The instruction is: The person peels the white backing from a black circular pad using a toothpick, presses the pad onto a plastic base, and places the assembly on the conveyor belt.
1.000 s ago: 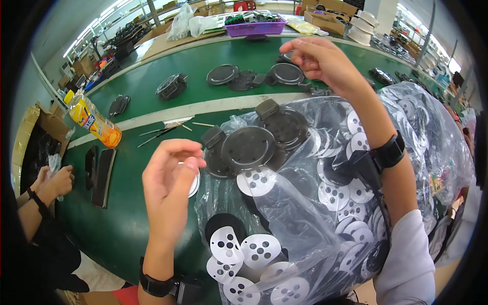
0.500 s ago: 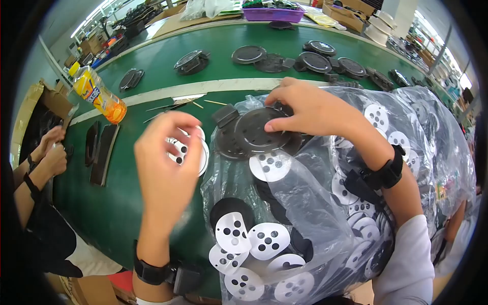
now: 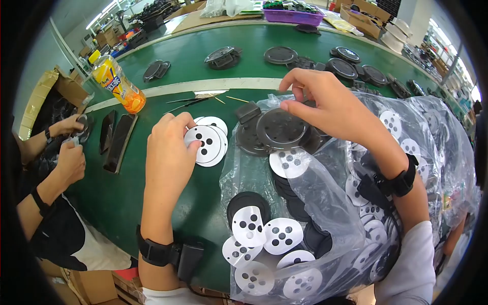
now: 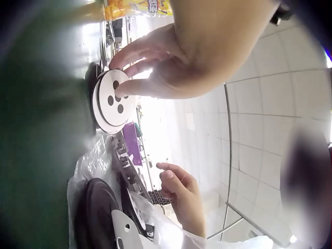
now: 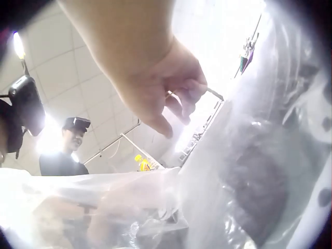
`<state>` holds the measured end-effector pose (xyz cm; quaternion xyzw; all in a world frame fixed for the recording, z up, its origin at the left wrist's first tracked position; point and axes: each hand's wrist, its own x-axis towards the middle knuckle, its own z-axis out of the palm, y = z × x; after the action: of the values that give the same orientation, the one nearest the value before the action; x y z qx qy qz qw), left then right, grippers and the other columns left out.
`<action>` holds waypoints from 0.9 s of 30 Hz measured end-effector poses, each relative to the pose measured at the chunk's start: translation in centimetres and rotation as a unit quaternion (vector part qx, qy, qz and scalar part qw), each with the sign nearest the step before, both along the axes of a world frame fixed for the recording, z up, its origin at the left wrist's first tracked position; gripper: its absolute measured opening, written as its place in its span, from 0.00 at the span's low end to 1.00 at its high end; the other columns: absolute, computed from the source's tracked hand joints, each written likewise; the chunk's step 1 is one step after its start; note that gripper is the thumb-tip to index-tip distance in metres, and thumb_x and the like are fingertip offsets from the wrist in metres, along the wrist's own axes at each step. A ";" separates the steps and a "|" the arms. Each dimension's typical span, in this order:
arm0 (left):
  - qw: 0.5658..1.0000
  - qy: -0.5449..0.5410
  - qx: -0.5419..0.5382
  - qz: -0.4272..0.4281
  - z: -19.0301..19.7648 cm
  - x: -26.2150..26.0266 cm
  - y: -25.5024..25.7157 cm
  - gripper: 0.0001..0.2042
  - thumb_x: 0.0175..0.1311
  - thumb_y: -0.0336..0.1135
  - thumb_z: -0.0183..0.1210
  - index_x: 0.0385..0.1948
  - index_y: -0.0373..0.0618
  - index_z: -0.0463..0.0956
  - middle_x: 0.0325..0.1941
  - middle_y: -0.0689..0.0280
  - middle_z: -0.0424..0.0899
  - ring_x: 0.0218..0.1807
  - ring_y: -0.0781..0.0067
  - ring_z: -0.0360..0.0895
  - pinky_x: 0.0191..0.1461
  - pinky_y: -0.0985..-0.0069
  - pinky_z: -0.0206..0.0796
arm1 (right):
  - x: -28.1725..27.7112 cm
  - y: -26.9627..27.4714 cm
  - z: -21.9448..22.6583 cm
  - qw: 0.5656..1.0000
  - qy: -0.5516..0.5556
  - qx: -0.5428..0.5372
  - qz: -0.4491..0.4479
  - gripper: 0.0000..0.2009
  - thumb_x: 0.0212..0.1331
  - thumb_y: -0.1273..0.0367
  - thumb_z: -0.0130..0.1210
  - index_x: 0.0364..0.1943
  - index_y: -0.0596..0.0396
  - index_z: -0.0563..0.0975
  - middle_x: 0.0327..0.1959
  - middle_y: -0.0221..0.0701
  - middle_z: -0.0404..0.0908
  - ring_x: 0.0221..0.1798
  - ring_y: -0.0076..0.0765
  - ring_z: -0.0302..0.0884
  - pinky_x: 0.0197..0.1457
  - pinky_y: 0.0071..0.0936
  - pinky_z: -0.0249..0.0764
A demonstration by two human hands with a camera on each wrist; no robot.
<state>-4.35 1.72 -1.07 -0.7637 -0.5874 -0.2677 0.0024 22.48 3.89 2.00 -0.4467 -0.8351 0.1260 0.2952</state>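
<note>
In the head view my left hand [image 3: 170, 147] is at a stack of white discs [image 3: 222, 133] with round holes. It pinches the top white disc [image 4: 110, 101] by its edge, thumb across the face near a hole. My right hand [image 3: 330, 104] hovers over black round hinged covers [image 3: 281, 129], fingers loosely bent, with nothing visible in its grasp. Those covers lie on a clear plastic bag [image 3: 325, 203], and the hand partly hides one. More white perforated discs [image 3: 283, 236] and black discs [image 3: 248, 204] lie in and on the bag.
An orange drink bottle [image 3: 119, 84], dark flat strips [image 3: 120, 145] and tweezers [image 3: 185, 103] are on the green table to the left. More black covers [image 3: 280, 55] line the far side. A purple basket [image 3: 294, 17] stands beyond. Another person's hands [image 3: 68, 152] work at the left.
My left hand has come down onto the white disc stack. My right hand swept in from the far row, touched the black covers, and now sits slightly raised over them.
</note>
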 end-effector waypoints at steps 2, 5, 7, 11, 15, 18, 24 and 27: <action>0.999 0.020 0.032 -0.003 0.7 0.0 -0.4 0.11 0.43 0.20 0.60 0.30 0.37 0.71 0.27 0.62 0.73 0.30 0.71 0.75 0.28 0.79 0.69 | 0.0 -0.1 -0.4 0.999 0.021 0.034 0.005 0.10 0.55 0.67 0.54 0.34 0.61 0.74 0.22 0.30 0.66 0.24 0.26 0.61 0.27 0.27 0.61; 0.998 -0.056 -0.012 -0.001 2.7 0.7 -1.1 0.07 0.48 0.20 0.57 0.29 0.36 0.69 0.28 0.64 0.75 0.29 0.77 0.74 0.26 0.83 0.66 | 0.3 0.0 -0.5 0.995 0.066 0.067 0.030 0.08 0.59 0.69 0.47 0.33 0.61 0.72 0.23 0.32 0.66 0.23 0.25 0.61 0.26 0.27 0.61; 0.982 -0.160 -0.099 -0.021 3.1 0.7 -1.1 0.03 0.54 0.21 0.53 0.29 0.36 0.68 0.30 0.66 0.77 0.29 0.87 0.73 0.25 0.89 0.62 | -0.2 -0.1 0.4 0.990 0.073 0.049 0.110 0.08 0.61 0.70 0.43 0.32 0.62 0.71 0.23 0.33 0.66 0.23 0.25 0.61 0.27 0.26 0.60; 0.877 -0.432 -0.120 -0.174 3.4 2.0 -1.5 0.05 0.55 0.23 0.50 0.32 0.36 0.66 0.33 0.63 0.77 0.26 0.77 0.74 0.31 0.81 0.68 | -1.8 -3.2 3.6 0.994 0.026 -0.051 0.098 0.09 0.61 0.69 0.43 0.33 0.62 0.69 0.19 0.40 0.72 0.23 0.52 0.70 0.30 0.37 0.66; 0.747 -0.579 -0.240 -0.220 4.3 4.4 -3.5 0.07 0.56 0.27 0.44 0.35 0.39 0.60 0.35 0.53 0.77 0.33 0.60 0.81 0.33 0.70 0.75 | -2.2 -4.4 3.0 0.979 0.123 -0.076 0.143 0.07 0.60 0.70 0.44 0.36 0.59 0.62 0.16 0.42 0.70 0.21 0.53 0.69 0.25 0.41 0.62; 0.708 -0.638 -0.219 -0.212 4.3 5.9 -4.4 0.12 0.52 0.31 0.48 0.36 0.38 0.58 0.35 0.48 0.76 0.25 0.51 0.78 0.24 0.68 0.74 | -2.2 -4.8 3.1 0.982 0.120 -0.056 0.137 0.03 0.62 0.74 0.44 0.34 0.61 0.66 0.22 0.33 0.68 0.23 0.28 0.65 0.26 0.27 0.60; 0.734 -0.596 -0.190 -0.264 4.5 6.0 -5.2 0.15 0.56 0.34 0.53 0.41 0.37 0.61 0.33 0.50 0.76 0.20 0.58 0.77 0.19 0.70 0.72 | -2.7 -5.2 3.3 0.972 0.176 0.015 0.155 0.01 0.56 0.79 0.49 0.31 0.62 0.72 0.27 0.34 0.75 0.27 0.27 0.75 0.31 0.19 0.72; 0.739 -0.597 -0.174 -0.260 4.2 6.3 -5.5 0.15 0.61 0.36 0.52 0.42 0.36 0.62 0.33 0.51 0.76 0.22 0.58 0.78 0.19 0.71 0.72 | -2.7 -5.2 3.3 0.971 0.171 0.050 0.162 0.01 0.56 0.79 0.49 0.31 0.63 0.73 0.27 0.33 0.76 0.26 0.26 0.77 0.31 0.18 0.73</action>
<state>1.93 -3.83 3.10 -0.5574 -0.2839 -0.5519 -0.5514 19.76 -1.32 5.28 -0.2620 -0.8385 0.2052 0.4314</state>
